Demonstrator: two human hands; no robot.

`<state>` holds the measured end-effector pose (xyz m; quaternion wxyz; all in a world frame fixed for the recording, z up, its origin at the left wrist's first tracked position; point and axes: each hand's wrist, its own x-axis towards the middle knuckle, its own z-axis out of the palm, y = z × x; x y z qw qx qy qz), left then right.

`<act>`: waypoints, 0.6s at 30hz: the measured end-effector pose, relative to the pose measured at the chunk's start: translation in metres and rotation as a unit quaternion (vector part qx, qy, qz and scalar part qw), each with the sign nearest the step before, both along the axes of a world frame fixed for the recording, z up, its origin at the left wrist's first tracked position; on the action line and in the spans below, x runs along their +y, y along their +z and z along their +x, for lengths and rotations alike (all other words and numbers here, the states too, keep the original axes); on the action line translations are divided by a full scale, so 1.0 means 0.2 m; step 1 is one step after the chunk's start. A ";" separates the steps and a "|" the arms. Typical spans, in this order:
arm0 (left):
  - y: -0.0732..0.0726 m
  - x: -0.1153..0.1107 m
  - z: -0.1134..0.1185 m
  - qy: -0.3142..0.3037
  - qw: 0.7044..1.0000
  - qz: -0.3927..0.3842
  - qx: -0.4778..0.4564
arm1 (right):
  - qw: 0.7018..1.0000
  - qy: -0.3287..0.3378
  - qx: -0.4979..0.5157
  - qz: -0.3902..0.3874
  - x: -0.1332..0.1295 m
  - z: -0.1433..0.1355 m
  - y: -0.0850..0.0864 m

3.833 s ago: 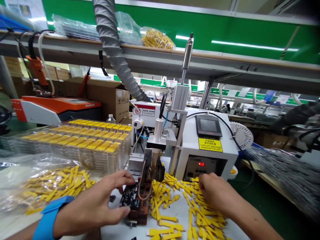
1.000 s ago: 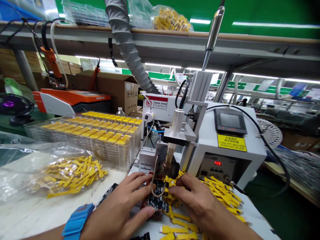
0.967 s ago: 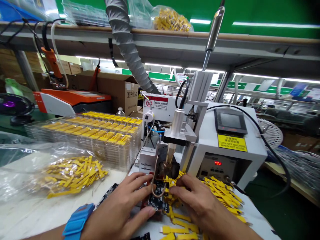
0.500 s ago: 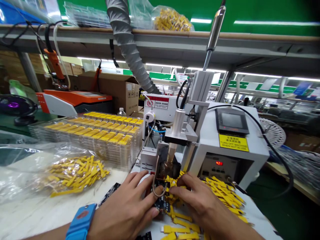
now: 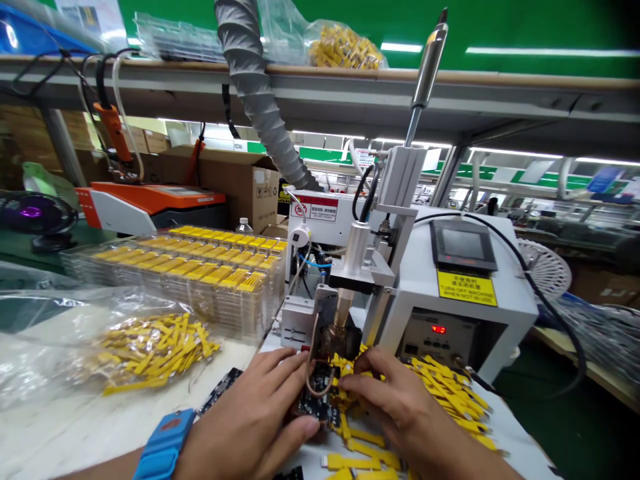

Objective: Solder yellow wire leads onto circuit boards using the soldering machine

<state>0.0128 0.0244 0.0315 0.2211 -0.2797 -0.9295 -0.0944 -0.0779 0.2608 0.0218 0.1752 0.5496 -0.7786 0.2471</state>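
A black circuit board (image 5: pixel 320 403) lies beneath the heated head (image 5: pixel 344 310) of a bench press machine. My left hand (image 5: pixel 253 413), with a blue wrist strap (image 5: pixel 166 443), rests at the board's left side, fingers stretched and thumb apart. It is open; its fingertips and thumb lie at the board's edge. On the other side, my right hand (image 5: pixel 393 393) is closed, thumb and index finger pinched at a yellow flex cable (image 5: pixel 345 367) by the board's right edge. The pinched end is partly hidden by the fingers. A brown looped tube (image 5: pixel 314 373) hangs over the board.
Loose yellow flex cables (image 5: pixel 450 393) are piled right of my right hand. A plastic bag of them (image 5: pixel 155 347) lies left, before stacked clear trays (image 5: pixel 240 307). Another board (image 5: pixel 220 390) sits beside my left hand. The machine's control box (image 5: pixel 460 260) stands right.
My left index finger has drawn back left off the circuit board, so more of the board shows. My right hand stays almost in place at the yellow flex cable.
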 end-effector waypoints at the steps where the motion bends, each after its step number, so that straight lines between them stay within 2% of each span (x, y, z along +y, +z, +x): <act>1: 0.00 0.00 0.00 0.005 1.000 0.012 -0.001 | 1.000 0.001 0.007 0.004 0.00 0.00 0.00; 9: -0.03 0.00 0.00 0.002 0.999 0.053 -0.012 | 1.000 0.000 0.009 0.000 0.00 0.00 -0.01; 18: -0.02 -0.01 -0.01 -0.003 0.999 0.041 -0.022 | 1.000 -0.006 0.014 0.018 0.00 -0.01 -0.02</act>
